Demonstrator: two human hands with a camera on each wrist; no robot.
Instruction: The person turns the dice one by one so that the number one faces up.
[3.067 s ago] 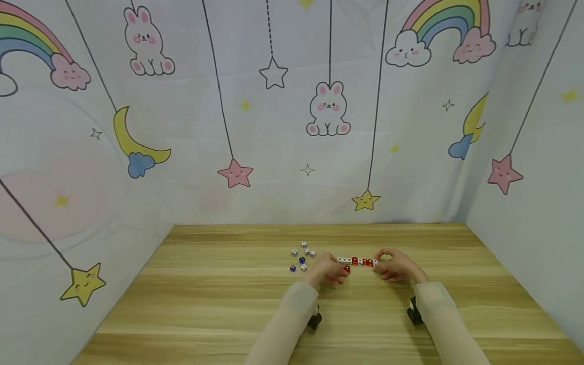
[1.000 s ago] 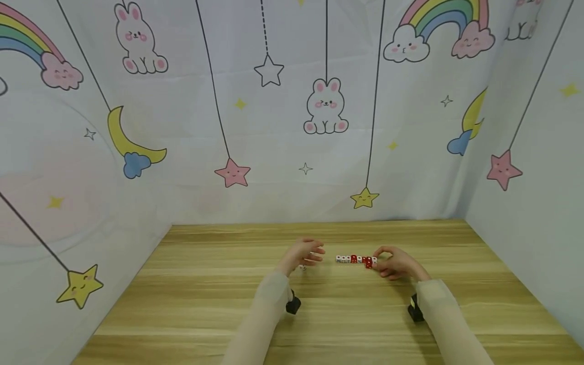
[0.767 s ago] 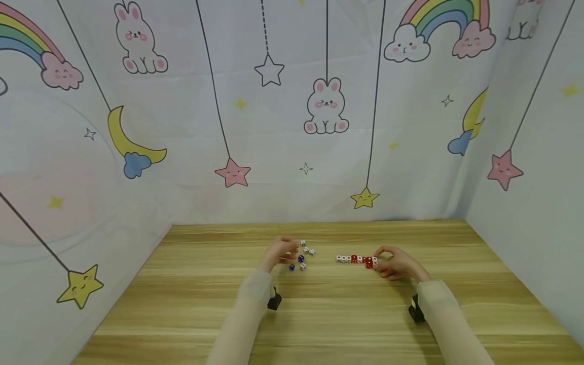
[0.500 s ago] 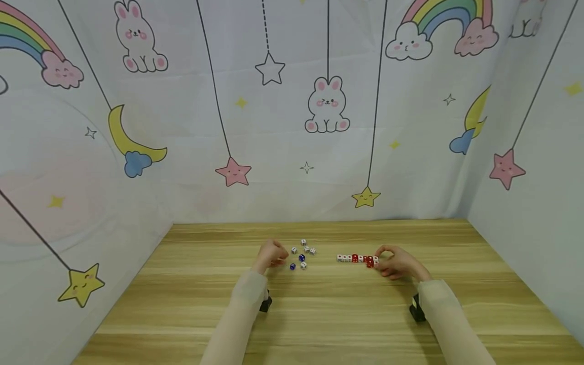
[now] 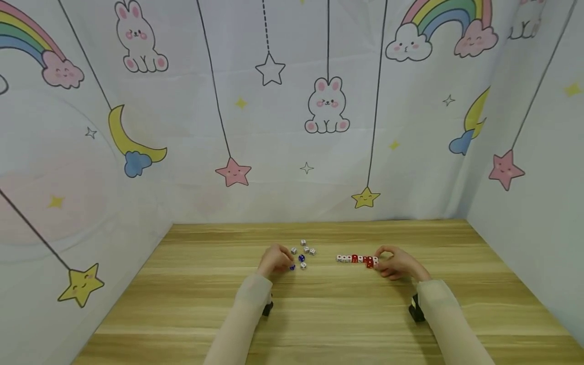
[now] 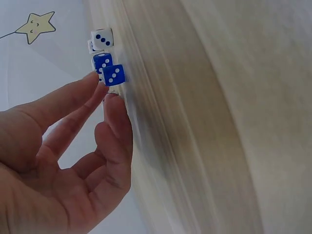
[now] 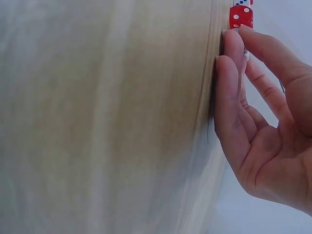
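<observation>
Left hand (image 5: pixel 275 259), empty, closer to two blue dice (image 5: pixel 301 258) among five white dice (image 5: pixel 303 243); right hand (image 5: pixel 398 262), grip unclear

The distant head view faces forward and down over the yellowish wood-grain tabletop (image 5: pixel 347 324). The close, sideways-rolled wrist views share with it blue cubic dice (image 6: pixel 114 75) (left, eleven o'clock) and a red cubic die (image 7: pixel 241 17) (right, one o'clock).

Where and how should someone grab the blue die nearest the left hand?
Probably pinch two opposite upright faces of the blue die, coming from its left, where the left hand is: it's a flat-sided cube, and the other dice lie beyond or to its right.
</observation>
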